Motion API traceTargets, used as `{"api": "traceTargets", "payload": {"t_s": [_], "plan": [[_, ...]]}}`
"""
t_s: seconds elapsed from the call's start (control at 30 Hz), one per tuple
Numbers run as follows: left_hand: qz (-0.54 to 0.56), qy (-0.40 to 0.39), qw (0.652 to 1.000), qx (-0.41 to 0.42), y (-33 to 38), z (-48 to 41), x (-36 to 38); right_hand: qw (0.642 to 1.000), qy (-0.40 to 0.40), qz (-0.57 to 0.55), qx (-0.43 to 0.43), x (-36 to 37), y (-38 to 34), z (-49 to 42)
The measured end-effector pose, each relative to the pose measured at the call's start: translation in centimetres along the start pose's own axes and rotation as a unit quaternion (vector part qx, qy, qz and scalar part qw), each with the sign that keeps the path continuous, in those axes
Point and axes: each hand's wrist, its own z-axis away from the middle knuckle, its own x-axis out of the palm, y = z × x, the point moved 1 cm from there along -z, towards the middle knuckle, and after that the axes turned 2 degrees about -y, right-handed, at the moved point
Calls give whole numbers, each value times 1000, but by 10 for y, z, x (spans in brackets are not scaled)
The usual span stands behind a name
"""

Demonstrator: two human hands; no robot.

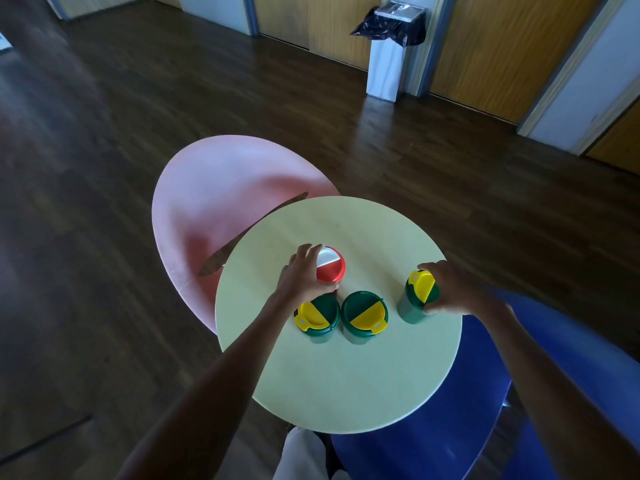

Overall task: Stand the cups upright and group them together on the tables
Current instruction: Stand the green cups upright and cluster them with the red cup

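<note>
On the round pale green table [363,382] stand several lidded cups. My left hand [301,277] grips a red cup with a red and white lid [332,266], upright near the table's middle. Just in front of it two green cups with green and yellow lids [317,317] [364,315] stand upright side by side, touching or nearly so. Off to the right, apart from them, a third green cup with a yellow lid [417,296] is held by my right hand [453,289]; it leans slightly.
A lower pink round table [221,188] sits behind and left of the green one, partly under it. A blue round table [561,368] lies lower on the right. Dark wood floor surrounds them. A white bin with a black bag [389,50] stands by the far wall.
</note>
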Motion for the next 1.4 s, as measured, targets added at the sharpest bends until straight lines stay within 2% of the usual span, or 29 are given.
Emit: {"api": "traceTargets", "payload": {"t_s": [0.13,0.3,0.43,0.73,0.9,1.17,1.4], "plan": [[5,16,1000,-5,-1,0,1,996,46,-21,67,4,-1,-1],[22,35,999,0,-1,2,2,994,-4,-113,12,12,1,-2],[27,40,999,0,-1,1,2,991,26,-134,11,10,0,-2],[-57,-25,998,-10,9,-13,-12,985,26,-170,15,-3,-20,-25],[-56,-47,997,-17,8,-17,-12,979,33,-201,0,-5,-53,-43],[-42,-27,998,-30,8,-17,-7,976,54,-209,7,2,-97,-52],[-54,19,997,-55,11,-10,2,972,-4,-236,-13,1,-89,-52]]}}
